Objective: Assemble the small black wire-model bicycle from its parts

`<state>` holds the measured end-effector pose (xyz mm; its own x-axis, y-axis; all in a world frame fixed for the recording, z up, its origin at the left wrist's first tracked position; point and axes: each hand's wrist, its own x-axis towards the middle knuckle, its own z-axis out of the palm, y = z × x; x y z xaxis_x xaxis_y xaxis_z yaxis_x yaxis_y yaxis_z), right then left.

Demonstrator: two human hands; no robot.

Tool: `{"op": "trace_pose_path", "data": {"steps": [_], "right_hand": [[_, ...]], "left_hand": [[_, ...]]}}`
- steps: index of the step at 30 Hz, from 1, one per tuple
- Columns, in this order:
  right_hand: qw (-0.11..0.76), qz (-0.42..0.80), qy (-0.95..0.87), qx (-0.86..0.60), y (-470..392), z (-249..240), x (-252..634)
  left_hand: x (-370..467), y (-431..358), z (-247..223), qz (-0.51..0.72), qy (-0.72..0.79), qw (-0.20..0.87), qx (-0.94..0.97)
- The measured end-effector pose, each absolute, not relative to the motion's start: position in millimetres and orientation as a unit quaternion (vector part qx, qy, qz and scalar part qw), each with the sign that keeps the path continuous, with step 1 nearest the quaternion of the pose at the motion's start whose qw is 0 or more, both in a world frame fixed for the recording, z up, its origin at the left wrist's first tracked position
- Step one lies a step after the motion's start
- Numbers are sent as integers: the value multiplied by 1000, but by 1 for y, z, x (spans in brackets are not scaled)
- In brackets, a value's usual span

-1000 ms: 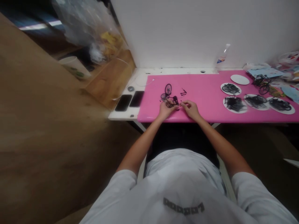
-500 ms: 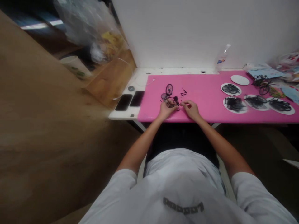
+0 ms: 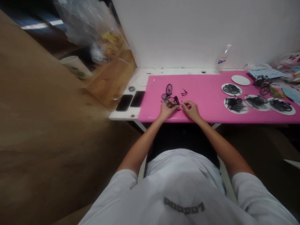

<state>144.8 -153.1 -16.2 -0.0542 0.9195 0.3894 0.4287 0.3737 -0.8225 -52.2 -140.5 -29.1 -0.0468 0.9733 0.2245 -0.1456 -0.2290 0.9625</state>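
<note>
A small black model bicycle point(image 3: 169, 90), partly put together, is on the pink table cover in front of me. My left hand point(image 3: 167, 110) is closed around its near part, fingers hiding much of the frame. Close by on the right, my right hand point(image 3: 191, 110) pinches with thumb and forefinger at the bicycle's right end; whatever lies between those fingertips is too small to make out. Just beyond my hands lie some loose black parts point(image 3: 184, 92).
White plates with black bicycle parts point(image 3: 235, 104) stand on the right, beside a bare white plate point(image 3: 241, 80) and another black model bicycle point(image 3: 264, 86). Two dark phones point(image 3: 137, 99) lie at the left end. A clear bottle point(image 3: 224, 57) stands by the wall.
The model bicycle has tilted or shifted very slightly to the left in my left hand. Both hands stay almost in the same place.
</note>
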Motion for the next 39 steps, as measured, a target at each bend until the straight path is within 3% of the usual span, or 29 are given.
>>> {"op": "trace_pose_path", "data": {"steps": [32,39], "right_hand": [[408,257,-714,-507,-164,-7,144],[449,240,-678,-530,-162,-7,141]], "left_hand": [[-50,-145,-26,567,401,444,566],[-50,-143,-29,569,403,439,566]]}}
